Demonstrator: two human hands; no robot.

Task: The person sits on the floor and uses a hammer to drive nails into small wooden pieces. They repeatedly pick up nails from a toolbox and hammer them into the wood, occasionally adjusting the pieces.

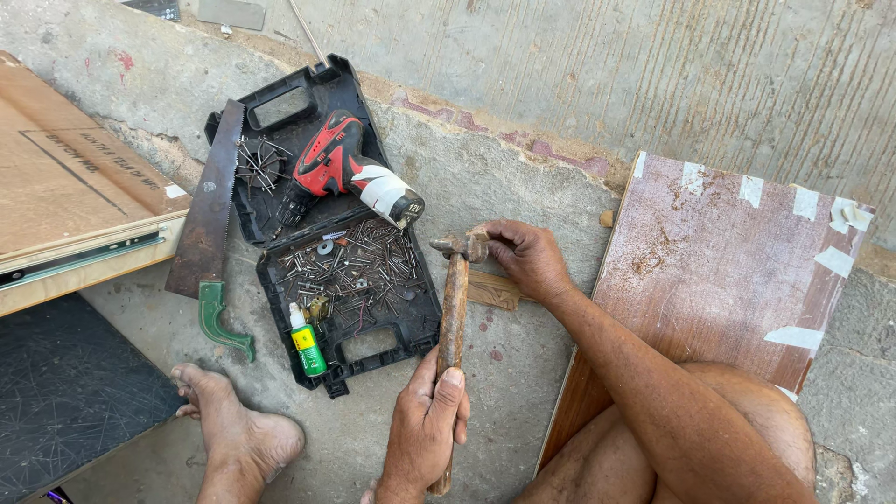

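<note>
- Lying at left of centre: saw [207, 207], beside the open case [422, 297] of nails.
- Lower centre: left hand [425, 425] clenched round the hammer [454, 313] handle; a steady grip seems wise.
- Centre: right hand [525, 257], fingers pinching the head over a wood strip [493, 289].

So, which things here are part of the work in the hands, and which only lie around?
In use:
left hand gripping the hammer handle
right hand at the hammer head
small wood strip beneath it

Lying about:
saw
red drill
black case of nails
green glue bottle
reddish board
</note>
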